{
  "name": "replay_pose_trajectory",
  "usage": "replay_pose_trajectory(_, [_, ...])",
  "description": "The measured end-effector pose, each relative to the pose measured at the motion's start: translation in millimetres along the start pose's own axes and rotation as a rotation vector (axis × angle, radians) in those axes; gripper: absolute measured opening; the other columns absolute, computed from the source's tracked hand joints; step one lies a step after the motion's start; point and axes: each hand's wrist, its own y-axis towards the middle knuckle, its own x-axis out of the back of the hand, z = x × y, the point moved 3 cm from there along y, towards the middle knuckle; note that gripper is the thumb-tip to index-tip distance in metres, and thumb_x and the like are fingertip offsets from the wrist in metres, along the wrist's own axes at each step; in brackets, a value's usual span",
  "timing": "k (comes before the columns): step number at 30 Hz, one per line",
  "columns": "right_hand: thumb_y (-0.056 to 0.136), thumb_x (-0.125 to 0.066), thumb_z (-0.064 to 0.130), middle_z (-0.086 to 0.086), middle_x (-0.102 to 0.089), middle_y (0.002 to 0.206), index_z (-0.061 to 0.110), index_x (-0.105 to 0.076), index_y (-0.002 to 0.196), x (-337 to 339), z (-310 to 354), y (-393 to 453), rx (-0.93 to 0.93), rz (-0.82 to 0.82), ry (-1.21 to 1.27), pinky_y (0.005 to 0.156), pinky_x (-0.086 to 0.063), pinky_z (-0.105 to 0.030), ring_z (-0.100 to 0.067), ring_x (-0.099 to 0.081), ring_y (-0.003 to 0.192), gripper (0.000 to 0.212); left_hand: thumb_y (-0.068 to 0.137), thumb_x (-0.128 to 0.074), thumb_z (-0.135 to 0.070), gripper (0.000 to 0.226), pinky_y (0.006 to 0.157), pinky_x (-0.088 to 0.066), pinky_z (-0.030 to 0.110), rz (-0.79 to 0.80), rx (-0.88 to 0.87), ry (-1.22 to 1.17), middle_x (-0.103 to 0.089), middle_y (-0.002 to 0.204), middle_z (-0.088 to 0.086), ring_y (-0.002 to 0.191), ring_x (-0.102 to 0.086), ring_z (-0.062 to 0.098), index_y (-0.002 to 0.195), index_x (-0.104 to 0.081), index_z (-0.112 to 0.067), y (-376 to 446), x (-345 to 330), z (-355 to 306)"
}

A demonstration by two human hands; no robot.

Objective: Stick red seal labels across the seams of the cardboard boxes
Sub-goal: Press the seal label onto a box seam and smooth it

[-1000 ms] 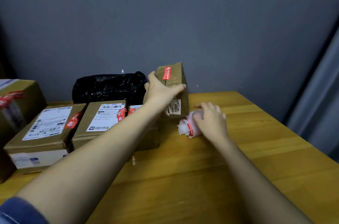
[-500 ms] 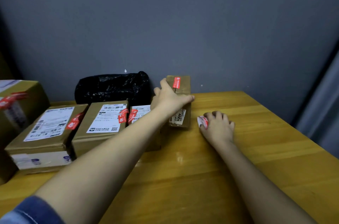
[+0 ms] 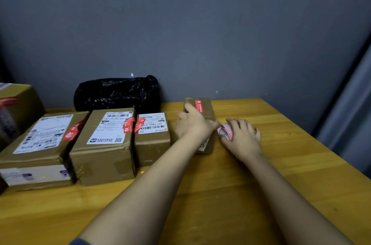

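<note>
A: On the wooden table (image 3: pixel 230 194), at its far edge near the grey wall (image 3: pixel 200 24), which hand rests where?

B: The left hand (image 3: pixel 193 124) lies palm-down on the small cardboard box (image 3: pixel 208 111), forearm extended diagonally from the lower left. Its fingers are loosely spread over the box's top and near-left side, with the thumb reaching right toward the other hand. They press the box rather than wrap it.

A: And the right hand (image 3: pixel 242 136)?

B: It sits on the table just right of that box, knuckles up, fingers curled over the roll of red seal labels (image 3: pixel 225 132). Only the roll's pinkish left end with a red strip shows; the rest is hidden under the palm.

A: Where are the labels already applied?

B: One red seal label (image 3: pixel 198 106) lies on the top of the small box, beyond the left hand's fingers. To the left stand three more boxes in a row, touching or nearly so: the narrow box (image 3: pixel 152 144), the middle box (image 3: pixel 104 156) and the wide box (image 3: pixel 36 156), each with a white shipping label and red seals along its top right edge.

A: What else is in the field?

B: A black plastic bag (image 3: pixel 116 92) sits against the wall behind the row, and a larger carton (image 3: pixel 22 108), partly out of frame, stands at the far left. A blue cuff (image 3: pixel 77 241) shows at the left arm's base.
</note>
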Motion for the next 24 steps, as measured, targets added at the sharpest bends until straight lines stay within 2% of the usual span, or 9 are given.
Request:
replay_pose_trajectory(4, [0.091,-0.049,0.048,0.004,-0.039,0.147,0.029,-0.04,0.14,3,-2,0,0.015,0.002,0.102,0.115,-0.014,-0.047,-0.017,-0.026,0.141,0.054,0.068,-0.074,-0.059,0.098,0.096,-0.039,0.038,0.027,0.001,0.049,-0.036,0.137,0.014,0.124,-0.044,0.035,0.137,-0.023,-0.011,-2,-2,-1])
replay_pose_trajectory(8, [0.093,-0.048,0.044,0.005,-0.044,0.143,0.026,-0.042,0.138,12,0,-2,0.017,-0.059,0.224,0.115,-0.018,-0.045,-0.016,-0.033,0.136,0.049,0.069,-0.073,-0.059,0.099,0.097,-0.039,0.038,0.102,0.033,0.002,-0.033,0.14,0.013,0.127,-0.042,0.034,0.139,-0.019,-0.014,-3,1,-1])
replay_pose_trajectory(10, [0.092,-0.052,0.037,0.003,-0.048,0.138,0.024,-0.046,0.135,21,4,-5,0.005,-0.161,0.327,0.111,-0.021,-0.042,-0.018,-0.039,0.131,0.045,0.069,-0.072,-0.06,0.101,0.099,-0.038,0.039,0.146,0.045,-0.035,-0.031,0.142,0.013,0.128,-0.04,0.034,0.141,-0.017,-0.015,-4,3,0])
replay_pose_trajectory(13, [0.09,-0.054,0.026,0.001,-0.056,0.125,0.019,-0.056,0.122,43,18,-18,0.018,-0.424,0.5,0.098,-0.031,-0.036,-0.02,-0.048,0.119,0.033,0.078,-0.064,-0.057,0.097,0.105,-0.034,0.04,0.154,-0.022,-0.041,-0.027,0.146,0.015,0.133,-0.034,0.034,0.147,-0.011,-0.014,-10,14,4])
replay_pose_trajectory(15, [0.087,-0.05,0.023,0.0,-0.06,0.112,0.016,-0.061,0.111,58,38,-33,0.115,-0.578,0.588,0.089,-0.035,-0.029,-0.017,-0.052,0.106,0.027,0.088,-0.056,-0.047,0.08,0.109,-0.029,0.04,0.092,-0.155,-0.004,-0.027,0.147,0.016,0.136,-0.03,0.034,0.148,-0.016,-0.014,-16,32,6])
replay_pose_trajectory(17, [0.085,-0.048,0.017,0.0,-0.061,0.098,0.012,-0.064,0.1,69,65,-47,0.254,-0.636,0.643,0.079,-0.039,-0.026,-0.016,-0.052,0.093,0.022,0.094,-0.051,-0.035,0.056,0.107,-0.032,0.038,-0.009,-0.313,0.0,-0.034,0.143,0.015,0.131,-0.038,0.033,0.143,-0.031,-0.016,-21,56,11])
replay_pose_trajectory(19, [0.085,-0.049,0.012,0.0,-0.061,0.088,0.011,-0.065,0.09,72,94,-59,0.391,-0.59,0.668,0.074,-0.039,-0.026,-0.017,-0.052,0.085,0.017,0.096,-0.047,-0.026,0.04,0.1,-0.038,0.037,-0.109,-0.401,0.016,-0.038,0.138,0.011,0.121,-0.048,0.032,0.134,-0.042,-0.019,-23,81,22])
replay_pose_trajectory(21, [0.085,-0.05,0.012,0.001,-0.062,0.087,0.011,-0.065,0.088,66,123,-68,0.475,-0.495,0.65,0.074,-0.041,-0.027,-0.016,-0.053,0.085,0.016,0.095,-0.045,-0.022,0.033,0.095,-0.043,0.038,-0.172,-0.404,0.06,-0.041,0.135,0.008,0.113,-0.054,0.031,0.128,-0.049,-0.02,-18,99,38])
replay_pose_trajectory(24, [0.087,-0.051,0.017,0.001,-0.061,0.104,0.014,-0.064,0.105,48,157,-75,0.459,-0.26,0.564,0.079,-0.045,-0.031,-0.016,-0.053,0.1,0.022,0.094,-0.044,-0.017,0.031,0.094,-0.045,0.04,-0.151,-0.364,0.096,-0.047,0.13,0.007,0.11,-0.055,0.028,0.121,-0.056,-0.021,-10,114,66])
